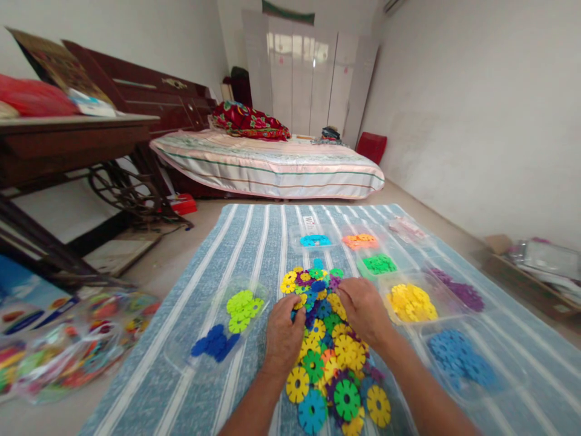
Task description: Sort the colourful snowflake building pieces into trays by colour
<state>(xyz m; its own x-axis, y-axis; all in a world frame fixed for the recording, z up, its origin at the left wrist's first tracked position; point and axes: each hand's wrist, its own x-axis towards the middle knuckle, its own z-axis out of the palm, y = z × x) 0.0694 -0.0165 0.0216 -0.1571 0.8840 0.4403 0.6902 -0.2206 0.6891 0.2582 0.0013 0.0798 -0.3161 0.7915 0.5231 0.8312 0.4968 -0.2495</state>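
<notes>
A heap of mixed coloured snowflake discs (333,354) lies on a blue striped mat (254,242). My left hand (284,336) rests on the heap's left side, fingers curled onto discs. My right hand (363,309) sits on the heap's upper right, fingers bent down into the pieces; what either hand pinches is hidden. Clear trays around the heap hold sorted colours: lime green (242,306), dark blue (214,342), cyan (315,240), orange (361,240), green (380,264), yellow (411,301), purple (458,292) and blue (460,358).
A bed (272,163) stands beyond the mat. A dark sewing-machine table (68,151) is at the left. Bags of coloured toys (68,339) lie on the floor at the left. A cardboard box (531,272) with clutter sits by the right wall.
</notes>
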